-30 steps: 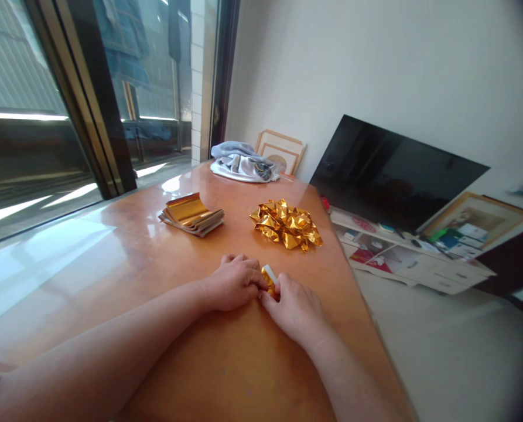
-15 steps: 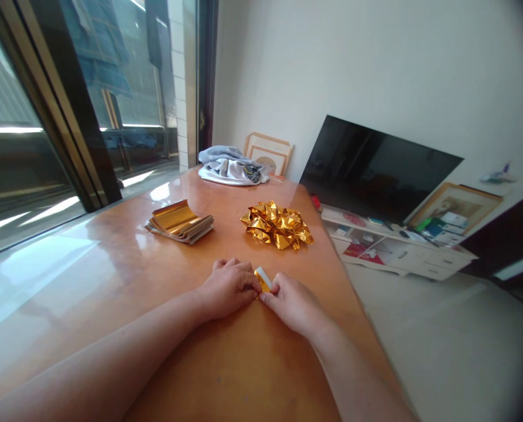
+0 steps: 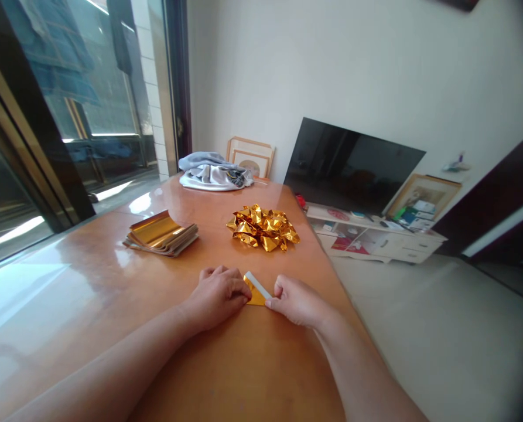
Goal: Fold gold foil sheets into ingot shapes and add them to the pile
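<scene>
A small folded piece of gold paper (image 3: 256, 291) with a white edge lies on the glossy wooden table (image 3: 226, 363). My left hand (image 3: 217, 293) pinches its left corner with curled fingers. My right hand (image 3: 297, 302) pinches its right corner against the tabletop. Beyond my hands sits a heap of folded gold paper shapes (image 3: 262, 227). A stack of flat gold paper sheets (image 3: 161, 233) lies further left.
A bundle of grey and white cloth (image 3: 212, 173) rests at the table's far end. Glass sliding doors (image 3: 59, 117) run along the left. To the right, past the table edge, a dark TV screen (image 3: 349, 167) leans over a low white cabinet (image 3: 375, 240).
My hands have drawn slightly apart and the gold paper between them now shows more, lying flatter. The view has swung to the right.
</scene>
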{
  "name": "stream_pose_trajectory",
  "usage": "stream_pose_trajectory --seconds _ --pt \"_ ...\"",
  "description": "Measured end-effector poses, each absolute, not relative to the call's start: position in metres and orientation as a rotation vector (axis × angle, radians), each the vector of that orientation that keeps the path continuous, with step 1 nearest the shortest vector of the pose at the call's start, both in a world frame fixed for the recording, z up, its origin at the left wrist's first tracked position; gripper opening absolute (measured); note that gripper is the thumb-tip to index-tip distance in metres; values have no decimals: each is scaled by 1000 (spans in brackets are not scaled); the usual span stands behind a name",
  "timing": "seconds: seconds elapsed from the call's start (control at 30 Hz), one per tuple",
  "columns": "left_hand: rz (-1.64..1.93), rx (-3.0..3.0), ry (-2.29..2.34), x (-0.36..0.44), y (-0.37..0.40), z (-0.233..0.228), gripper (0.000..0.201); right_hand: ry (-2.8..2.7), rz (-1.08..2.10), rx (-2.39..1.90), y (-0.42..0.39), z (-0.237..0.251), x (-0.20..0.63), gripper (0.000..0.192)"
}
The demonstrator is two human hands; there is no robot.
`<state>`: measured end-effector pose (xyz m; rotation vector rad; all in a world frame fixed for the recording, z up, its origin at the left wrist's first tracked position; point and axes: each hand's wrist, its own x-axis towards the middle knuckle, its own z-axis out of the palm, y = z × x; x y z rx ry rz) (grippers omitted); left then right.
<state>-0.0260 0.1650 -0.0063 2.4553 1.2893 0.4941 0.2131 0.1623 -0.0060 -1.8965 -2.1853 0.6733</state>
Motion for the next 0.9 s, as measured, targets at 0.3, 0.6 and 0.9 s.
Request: stream_pose_trajectory --seconds 0.3,0.6,0.9 --pt "501 2475 1291 -25 164 -4 18 -2021 1101 -1747 163 5 224 9" --pt "528 2520 1273 -26 165 -8 17 -1982 802 -1770 165 -10 205 16" --pt "512 2515 1304 -25 163 -4 14 -1902 800 -1897 164 -13 196 19"
